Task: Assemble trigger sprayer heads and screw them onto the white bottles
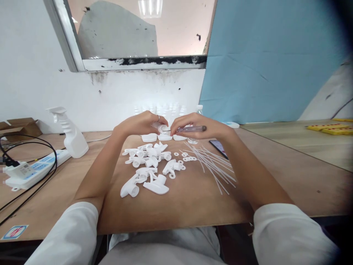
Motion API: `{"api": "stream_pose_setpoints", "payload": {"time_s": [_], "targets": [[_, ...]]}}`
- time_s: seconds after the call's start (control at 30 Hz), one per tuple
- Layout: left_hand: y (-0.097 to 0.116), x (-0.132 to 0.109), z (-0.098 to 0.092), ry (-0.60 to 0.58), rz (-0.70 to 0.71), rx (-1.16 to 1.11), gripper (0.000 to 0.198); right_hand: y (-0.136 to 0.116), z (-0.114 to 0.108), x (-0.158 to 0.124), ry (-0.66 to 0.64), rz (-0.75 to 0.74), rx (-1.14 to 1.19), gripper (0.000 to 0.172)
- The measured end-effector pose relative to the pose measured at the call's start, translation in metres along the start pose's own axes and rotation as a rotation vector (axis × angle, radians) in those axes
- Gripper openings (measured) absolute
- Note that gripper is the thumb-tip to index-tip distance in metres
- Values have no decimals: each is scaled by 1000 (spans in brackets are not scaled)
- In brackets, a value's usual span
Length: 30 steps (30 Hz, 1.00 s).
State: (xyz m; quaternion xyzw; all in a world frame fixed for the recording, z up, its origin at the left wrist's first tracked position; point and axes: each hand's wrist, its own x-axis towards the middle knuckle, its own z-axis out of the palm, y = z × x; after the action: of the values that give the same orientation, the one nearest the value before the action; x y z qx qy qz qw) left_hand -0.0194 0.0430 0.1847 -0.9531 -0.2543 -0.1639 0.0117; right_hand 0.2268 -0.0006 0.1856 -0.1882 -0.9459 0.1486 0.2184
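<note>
Hands (168, 127) pinch one white sprayer part (161, 128), right also gripping a screwdriver (193, 129), whose tip could slip and nick the fingers

Assembled spray bottle (70, 134), power strip (38, 169), cardboard box (19, 127), phone (219, 147).

No readable text anywhere in this shot. At eight o'clock, a sticker (13, 232) on the table edge (193, 217) carries a red mark inside a blue border, too small to make out. At nine o'clock, the power strip (35, 169) shows blue patches, nothing legible.
</note>
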Motion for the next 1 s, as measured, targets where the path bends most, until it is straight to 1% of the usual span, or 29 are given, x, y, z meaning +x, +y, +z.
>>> {"api": "stream_pose_setpoints", "payload": {"time_s": [0.17,0.3,0.5,0.67,0.8,1.0], "targets": [[3,0,0,-21,3,-5,37,-1,0,0,-11,-13,-25,17],[6,0,0,-51,-1,-1,38,0,0,-1,-9,27,-35,15],[14,1,0,-72,4,82,39,-3,4,1,39,106,-55,14],[24,-1,-3,-54,24,174,40,-4,7,3,67,138,-60,17],[26,-4,-4,1,54,205,36,-3,8,3,71,71,-99,19],[20,-5,-4,69,82,287,32,-1,12,5,118,-64,-199,22]]}}
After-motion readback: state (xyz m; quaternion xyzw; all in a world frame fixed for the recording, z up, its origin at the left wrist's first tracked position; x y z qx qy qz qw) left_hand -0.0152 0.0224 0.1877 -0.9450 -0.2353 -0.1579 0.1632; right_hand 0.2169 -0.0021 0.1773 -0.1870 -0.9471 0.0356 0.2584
